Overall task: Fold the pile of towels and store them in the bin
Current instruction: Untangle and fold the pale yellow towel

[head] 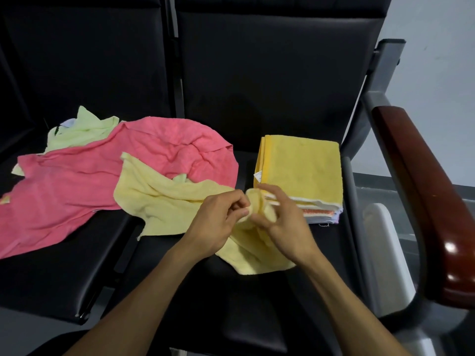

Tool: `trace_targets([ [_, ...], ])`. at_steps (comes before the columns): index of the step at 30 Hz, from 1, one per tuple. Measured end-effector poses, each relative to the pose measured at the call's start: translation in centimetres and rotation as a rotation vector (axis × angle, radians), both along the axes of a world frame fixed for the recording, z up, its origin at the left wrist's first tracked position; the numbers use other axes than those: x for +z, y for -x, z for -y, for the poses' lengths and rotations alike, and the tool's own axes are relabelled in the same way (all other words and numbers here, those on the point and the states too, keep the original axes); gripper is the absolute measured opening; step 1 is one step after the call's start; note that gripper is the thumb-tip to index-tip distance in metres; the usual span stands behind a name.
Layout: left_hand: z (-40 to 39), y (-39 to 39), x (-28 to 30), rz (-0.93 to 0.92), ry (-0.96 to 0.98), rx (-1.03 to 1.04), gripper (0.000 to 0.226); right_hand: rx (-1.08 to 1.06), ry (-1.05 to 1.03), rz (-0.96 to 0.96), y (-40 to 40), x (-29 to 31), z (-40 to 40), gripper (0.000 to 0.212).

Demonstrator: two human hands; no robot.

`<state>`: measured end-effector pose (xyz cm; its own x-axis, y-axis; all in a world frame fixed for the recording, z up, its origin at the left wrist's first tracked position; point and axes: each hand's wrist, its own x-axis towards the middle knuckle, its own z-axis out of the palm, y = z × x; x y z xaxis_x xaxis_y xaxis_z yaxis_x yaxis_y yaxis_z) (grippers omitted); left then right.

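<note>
Setting: black padded seats in a row, w/ wooden armrest at right of frame.
Pale yellow towel: center frame, rumpled on seat, one end bunched up between both hands.
Left hand: fingers curled, pinching towel's bunched end.
Right hand: fingers curled round same end, just beside left.
Folded stack: deeper-yellow towel on top, center-right, touching right hand's far side.
Pink towel: unfolded, left of frame, partly under pale yellow one.
Green towel: upper left, partly under pink.
</note>
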<state>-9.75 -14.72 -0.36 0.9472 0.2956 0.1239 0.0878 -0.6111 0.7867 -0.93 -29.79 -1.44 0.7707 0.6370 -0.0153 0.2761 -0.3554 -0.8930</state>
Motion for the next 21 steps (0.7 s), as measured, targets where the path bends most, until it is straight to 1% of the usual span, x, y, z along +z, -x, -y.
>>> trace_targets([
  [1, 0.2, 0.0, 0.2, 0.017, 0.017, -0.024, 0.009, 0.079, 0.008, 0.034, 0.2, -0.2, -0.2, 0.033],
  [2, 0.2, -0.1, 0.4, 0.029, 0.031, -0.029, 0.010, 0.105, -0.001, 0.079, 0.4, -0.4, -0.4, 0.019],
  [3, 0.2, -0.1, 0.4, 0.031, 0.045, -0.024, 0.010, 0.092, -0.018, 0.113, 0.6, -0.3, -0.7, 0.011],
  [4, 0.1, -0.2, 0.3, 0.014, 0.057, -0.017, 0.009, 0.048, -0.035, 0.135, 0.5, -0.2, -0.7, 0.018],
  [6, -0.1, -0.2, -0.2, -0.073, 0.053, -0.020, 0.012, -0.089, -0.089, 0.112, 0.3, 0.0, -0.7, 0.028],
  [8, -0.3, 0.0, -0.9, -0.165, -0.080, -0.024, 0.022, -0.238, -0.215, 0.006, 0.0, 0.4, -0.5, 0.035],
  [9, -0.3, 0.0, -1.0, -0.168, -0.145, -0.010, 0.029, -0.311, -0.260, -0.045, -0.3, 0.5, -0.4, 0.037],
  [10, -0.2, 0.1, -0.9, -0.135, -0.158, 0.008, 0.034, -0.365, -0.262, -0.061, -0.5, 0.5, -0.2, 0.037],
  [11, -0.2, 0.1, -0.6, -0.080, -0.113, 0.016, 0.035, -0.375, -0.218, -0.055, -0.7, 0.4, 0.1, 0.037],
  [12, -0.3, 0.1, -0.2, -0.026, -0.025, 0.016, 0.033, -0.329, -0.150, -0.040, -0.9, 0.1, 0.3, 0.033],
  [13, -0.3, 0.0, 0.1, 0.017, 0.078, 0.010, 0.028, -0.231, -0.087, -0.044, -1.0, 0.1, 0.4, 0.027],
  [14, -0.3, 0.0, 0.5, 0.043, 0.177, 0.000, 0.023, -0.099, -0.046, -0.081, -0.8, 0.0, 0.4, 0.025],
  [16, -0.3, 0.0, 0.9, 0.075, 0.349, -0.020, 0.018, 0.126, -0.090, -0.186, -0.4, -0.2, 0.1, 0.040],
  [17, -0.3, 0.0, 1.0, 0.089, 0.426, -0.016, 0.016, 0.188, -0.124, -0.235, -0.3, -0.2, 0.0, 0.043],
  [18, -0.4, 0.0, 1.1, 0.101, 0.488, 0.001, 0.015, 0.232, -0.148, -0.279, -0.1, 0.0, -0.1, 0.041],
  [19, -0.4, 0.0, 1.1, 0.110, 0.528, 0.028, 0.014, 0.275, -0.151, -0.310, 0.0, 0.3, -0.2, 0.035],
  [21, -0.6, 0.1, 0.8, 0.126, 0.582, 0.076, 0.016, 0.330, -0.097, -0.315, 0.5, 0.7, -0.2, 0.019],
])
